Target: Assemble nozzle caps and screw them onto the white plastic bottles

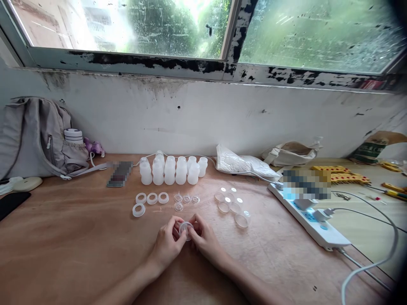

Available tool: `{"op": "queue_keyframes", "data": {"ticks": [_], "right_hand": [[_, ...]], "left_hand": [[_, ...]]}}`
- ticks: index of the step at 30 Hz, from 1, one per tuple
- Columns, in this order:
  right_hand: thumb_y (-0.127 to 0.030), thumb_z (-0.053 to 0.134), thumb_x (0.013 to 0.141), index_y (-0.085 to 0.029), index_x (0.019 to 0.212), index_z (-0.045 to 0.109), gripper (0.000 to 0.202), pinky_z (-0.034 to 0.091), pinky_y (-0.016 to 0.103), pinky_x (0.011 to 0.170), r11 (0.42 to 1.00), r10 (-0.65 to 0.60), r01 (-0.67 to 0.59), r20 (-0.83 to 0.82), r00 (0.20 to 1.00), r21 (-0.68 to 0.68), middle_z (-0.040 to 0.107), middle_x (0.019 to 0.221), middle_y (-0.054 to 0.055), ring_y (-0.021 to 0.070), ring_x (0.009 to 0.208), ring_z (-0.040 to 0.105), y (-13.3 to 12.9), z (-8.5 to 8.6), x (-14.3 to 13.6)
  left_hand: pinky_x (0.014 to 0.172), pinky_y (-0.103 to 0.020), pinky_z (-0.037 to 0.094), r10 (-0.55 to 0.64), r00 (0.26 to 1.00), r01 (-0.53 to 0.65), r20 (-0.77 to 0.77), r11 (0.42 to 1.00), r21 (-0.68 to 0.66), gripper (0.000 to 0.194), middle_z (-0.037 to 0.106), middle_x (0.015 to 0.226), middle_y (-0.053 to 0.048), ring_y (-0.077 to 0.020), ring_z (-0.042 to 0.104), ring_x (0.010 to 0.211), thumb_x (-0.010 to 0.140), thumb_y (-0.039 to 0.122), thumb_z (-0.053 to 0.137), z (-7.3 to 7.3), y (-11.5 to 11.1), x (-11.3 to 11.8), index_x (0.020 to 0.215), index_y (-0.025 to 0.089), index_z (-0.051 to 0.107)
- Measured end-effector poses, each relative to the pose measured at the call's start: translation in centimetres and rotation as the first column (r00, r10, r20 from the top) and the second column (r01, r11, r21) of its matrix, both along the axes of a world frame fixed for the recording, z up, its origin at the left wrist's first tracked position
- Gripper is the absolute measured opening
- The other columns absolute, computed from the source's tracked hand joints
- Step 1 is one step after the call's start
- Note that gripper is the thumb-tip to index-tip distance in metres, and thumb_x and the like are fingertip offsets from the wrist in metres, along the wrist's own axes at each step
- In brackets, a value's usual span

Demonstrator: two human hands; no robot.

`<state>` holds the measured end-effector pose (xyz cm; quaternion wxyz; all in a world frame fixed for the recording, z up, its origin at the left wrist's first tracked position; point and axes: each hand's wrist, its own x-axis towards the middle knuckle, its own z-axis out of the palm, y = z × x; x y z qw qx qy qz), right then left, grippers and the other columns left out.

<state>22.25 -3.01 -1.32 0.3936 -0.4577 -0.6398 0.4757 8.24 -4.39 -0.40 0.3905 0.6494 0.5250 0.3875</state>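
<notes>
Between both hands, above the wooden table, is a translucent ring (186,228). My left hand (167,242) pinches its left side, and my right hand (205,238) grips it from the right with the thumb over its face. Beyond the hands lie several small clear nipple-like pieces (186,198). To their left are several white rings (152,198), flat on the table. Several clear round caps (235,207) lie to the right of the hands. Farther back, frosted bottles (170,170) stand in a group.
A power strip (310,218) with plugs and cables runs along the right. At the back are a white plastic package (244,163), a beige pouch (291,153) and yellow racks (346,176). A phone (120,173) and a grey backpack (34,135) are at the left.
</notes>
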Motion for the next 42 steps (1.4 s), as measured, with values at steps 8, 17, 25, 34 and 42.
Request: {"op": "queue_keyframes", "data": {"ticks": [8, 17, 25, 34, 42], "right_hand": [[-0.049, 0.043, 0.080, -0.020, 0.108, 0.040, 0.040, 0.038, 0.018, 0.034, 0.978, 0.051, -0.100, -0.252, 0.966, -0.184, 0.054, 0.059, -0.005, 0.0098, 0.040, 0.053, 0.9, 0.3, 0.6], [-0.043, 0.055, 0.076, -0.020, 0.093, 0.043, 0.031, 0.037, 0.016, 0.033, 0.993, 0.100, -0.110, -0.193, 0.976, -0.042, 0.057, 0.066, -0.004, 0.0067, 0.039, 0.050, 1.2, -0.4, 0.6], [-0.041, 0.054, 0.078, -0.019, 0.086, 0.045, 0.026, 0.034, 0.015, 0.032, 0.994, 0.100, -0.105, -0.141, 0.985, -0.033, 0.056, 0.065, -0.004, 0.0062, 0.038, 0.049, 1.3, -0.9, 0.5], [-0.044, 0.056, 0.076, -0.019, 0.086, 0.046, 0.029, 0.040, 0.018, 0.038, 0.986, 0.121, -0.141, -0.189, 0.975, -0.093, 0.059, 0.062, -0.002, 0.0090, 0.043, 0.054, 1.3, -1.1, 0.5], [-0.046, 0.062, 0.069, -0.015, 0.078, 0.051, 0.034, 0.041, 0.021, 0.038, 0.981, 0.087, -0.120, -0.212, 0.973, -0.152, 0.054, 0.048, -0.005, 0.0092, 0.038, 0.051, 1.9, -1.1, 0.5]], "left_hand": [[0.063, -0.024, 0.047, 0.011, 0.992, -0.012, 0.126, 1.000, 0.004, 0.019, 0.060, 0.086, -0.003, -0.0145, 0.060, 0.071, 0.078, 0.025, 0.048, -1.1, 0.9, -0.5, 0.096, 0.019, 0.047], [0.071, -0.026, 0.047, -0.102, 0.965, 0.093, 0.242, 0.995, 0.049, 0.018, 0.060, 0.093, -0.005, -0.0175, 0.059, 0.082, 0.074, 0.020, 0.051, -1.0, 1.9, -1.3, 0.092, 0.017, 0.053], [0.072, -0.026, 0.046, -0.105, 0.942, 0.108, 0.319, 0.994, 0.007, 0.023, 0.056, 0.098, -0.007, -0.0188, 0.056, 0.088, 0.074, 0.020, 0.047, -1.2, 2.1, -1.5, 0.094, 0.017, 0.056], [0.070, -0.026, 0.047, -0.196, 0.941, 0.200, 0.276, 0.980, 0.013, 0.031, 0.055, 0.098, -0.007, -0.0176, 0.057, 0.082, 0.074, 0.029, 0.055, -0.7, 1.9, -1.7, 0.102, 0.016, 0.051], [0.068, -0.025, 0.048, -0.166, 0.970, 0.156, 0.179, 0.985, 0.068, 0.041, 0.050, 0.105, -0.009, -0.0149, 0.058, 0.080, 0.071, 0.018, 0.055, -1.0, 1.9, -1.8, 0.110, 0.016, 0.041]]}}
